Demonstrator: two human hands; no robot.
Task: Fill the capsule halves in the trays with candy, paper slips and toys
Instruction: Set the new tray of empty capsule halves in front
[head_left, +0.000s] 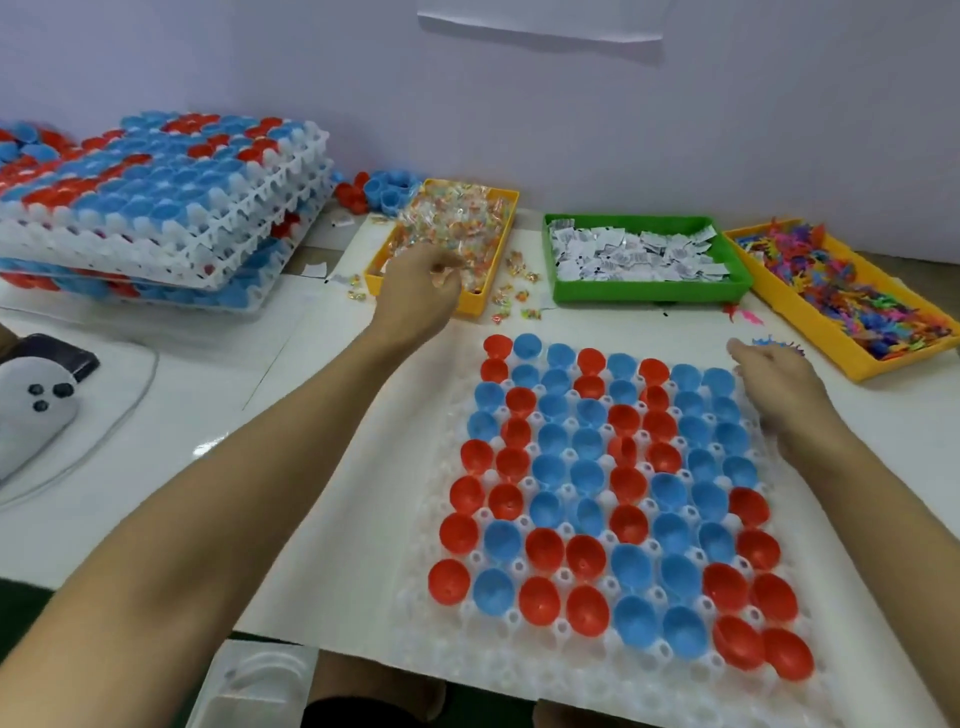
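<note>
The person stands over a white tray (431, 597) set square in front of them on the table (218, 415), its pockets holding red and blue capsule halves (587, 457), open side up so things can be dropped straight in. As far as I can see the cups hold nothing, so I judge the filling is only starting.

Along the far edge sit three bins side by side, within arm's reach of the tray: a yellow bin (480, 304) heaped with wrapped candy (452, 218), a green bin (649, 293) of folded paper slips (634, 249), and a second yellow bin (810, 322) of small bright toys (852, 291). That order looks chosen so each item can be taken in turn.

The left hand (415, 291) reaches into the near end of the candy bin, fingers curled down around wrapped sweets; it seems to be gathering a handful. The right hand (779, 384) rests at the tray's far right corner, fingers loose and holding nothing that I can make out, probably steadying the tray. The two hands are well apart.

A few candies (514, 299) lie spilled on the table between the bins and the tray. To the left, a stack of trays (156, 208) loaded with more capsule halves waits, near loose halves (384, 189) behind the candy bin.
</note>
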